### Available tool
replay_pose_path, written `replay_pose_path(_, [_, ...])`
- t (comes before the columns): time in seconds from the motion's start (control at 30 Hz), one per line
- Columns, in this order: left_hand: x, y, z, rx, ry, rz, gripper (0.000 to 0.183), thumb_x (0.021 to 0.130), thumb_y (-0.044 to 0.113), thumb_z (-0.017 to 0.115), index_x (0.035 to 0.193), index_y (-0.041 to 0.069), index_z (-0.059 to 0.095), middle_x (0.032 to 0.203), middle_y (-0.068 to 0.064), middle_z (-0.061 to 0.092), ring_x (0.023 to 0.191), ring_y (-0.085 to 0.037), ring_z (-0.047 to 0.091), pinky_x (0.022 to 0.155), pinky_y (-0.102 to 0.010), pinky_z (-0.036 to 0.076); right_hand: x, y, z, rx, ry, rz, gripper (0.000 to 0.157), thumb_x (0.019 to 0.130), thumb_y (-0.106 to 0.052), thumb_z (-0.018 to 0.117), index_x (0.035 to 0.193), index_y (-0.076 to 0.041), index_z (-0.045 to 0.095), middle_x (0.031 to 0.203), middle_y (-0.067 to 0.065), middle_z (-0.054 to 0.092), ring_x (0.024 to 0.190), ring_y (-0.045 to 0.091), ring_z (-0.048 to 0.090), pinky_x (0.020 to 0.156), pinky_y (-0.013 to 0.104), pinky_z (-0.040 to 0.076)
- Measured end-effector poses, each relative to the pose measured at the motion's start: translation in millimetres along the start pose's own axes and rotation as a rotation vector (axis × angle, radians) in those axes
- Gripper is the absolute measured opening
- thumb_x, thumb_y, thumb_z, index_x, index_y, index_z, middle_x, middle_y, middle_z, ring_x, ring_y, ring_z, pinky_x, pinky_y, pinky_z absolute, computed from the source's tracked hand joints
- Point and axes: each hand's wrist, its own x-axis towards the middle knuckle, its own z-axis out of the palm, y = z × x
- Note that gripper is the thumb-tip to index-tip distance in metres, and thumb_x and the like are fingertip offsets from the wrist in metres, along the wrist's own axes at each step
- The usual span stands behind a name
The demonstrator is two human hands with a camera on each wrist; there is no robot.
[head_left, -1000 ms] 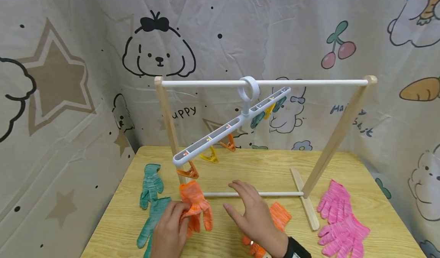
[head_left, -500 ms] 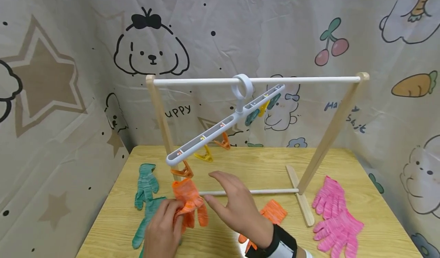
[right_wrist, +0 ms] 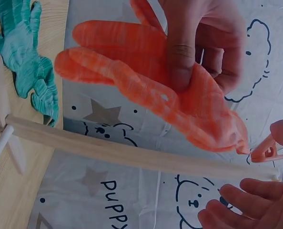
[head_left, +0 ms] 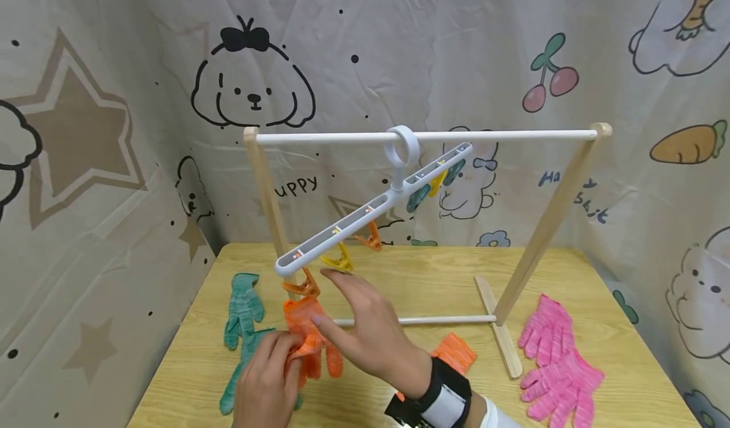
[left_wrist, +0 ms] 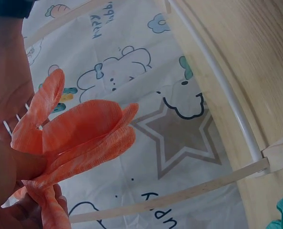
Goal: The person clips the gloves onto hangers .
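I have the left hand (head_left: 265, 377) pinching one orange glove (right_wrist: 141, 57) between thumb and fingers, holding it above the counter (head_left: 428, 269), its cuff just by the nearest orange clip (head_left: 310, 281); I can't tell whether cuff and clip touch. The right hand (head_left: 371, 333) is open and grips nothing, thumb and fingers apart, beside that same clip; I can't make out any contact. A black band (head_left: 436, 377) circles its wrist. Just above the hands, one white hanger (head_left: 396, 193) slants from the top rail (head_left: 319, 138) by its single ring, and I count six clips along it: two orange, two yellow, two teal. The stand gives me two wooden uprights (head_left: 544, 241) and one lower bar (head_left: 447, 320). Farther out, the second orange glove (head_left: 455, 352) lies on the counter, partly hidden behind the right forearm. Two green gloves (head_left: 243, 304) lie at the left and two pink gloves (head_left: 561, 377) at the right, making six gloves altogether. Behind everything I see printed cloth (head_left: 399, 79).
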Motion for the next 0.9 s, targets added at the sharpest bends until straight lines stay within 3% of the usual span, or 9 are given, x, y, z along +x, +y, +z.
replay_pose_path(0.4, [-0.9,1.5,-3.7,-0.002,0.018,0.006,0.028,0.066,0.002,0.076,0.089,0.014,0.064,0.091,0.002,0.058,0.067,-0.009,0.055,0.052,-0.028,0.047,18,-15,8.0,0.076,0.034,-0.008,0.059,0.089,-0.045,0.057,0.136,-0.009,0.050,0.131,0.003,0.057,0.116,0.012,0.054,0.093,0.030,0.046])
replay_pose_path(0.6, [0.3,3.6,-5.1,0.000,0.012,-0.003,0.028,0.066,0.002,0.075,0.088,0.014,0.064,0.090,0.002,0.058,0.067,-0.009,0.056,0.052,-0.028,0.048,29,-24,9.2,0.076,0.092,0.024,0.055,0.086,-0.045,0.061,0.129,-0.011,0.057,0.115,0.000,0.066,0.096,0.007,0.061,0.080,0.022,0.049])
replay_pose_path(0.73, [0.6,4.1,-5.3,-0.008,0.017,0.003,0.027,0.066,0.002,0.076,0.088,0.014,0.064,0.089,0.002,0.058,0.068,-0.010,0.057,0.053,-0.029,0.049,33,-27,9.9,0.042,0.121,0.020,0.049,0.083,-0.045,0.064,0.119,-0.011,0.063,0.096,-0.004,0.069,0.082,0.002,0.060,0.070,0.016,0.047])
replay_pose_path(0.9, [0.4,4.1,-4.9,-0.006,0.013,-0.005,0.032,0.062,0.001,0.079,0.086,0.015,0.063,0.088,0.003,0.057,0.067,-0.009,0.056,0.053,-0.028,0.049,35,-29,8.7,0.027,0.126,0.009,0.038,0.084,-0.043,0.063,0.105,-0.011,0.067,0.086,-0.006,0.068,0.074,-0.001,0.058,0.063,0.012,0.044])
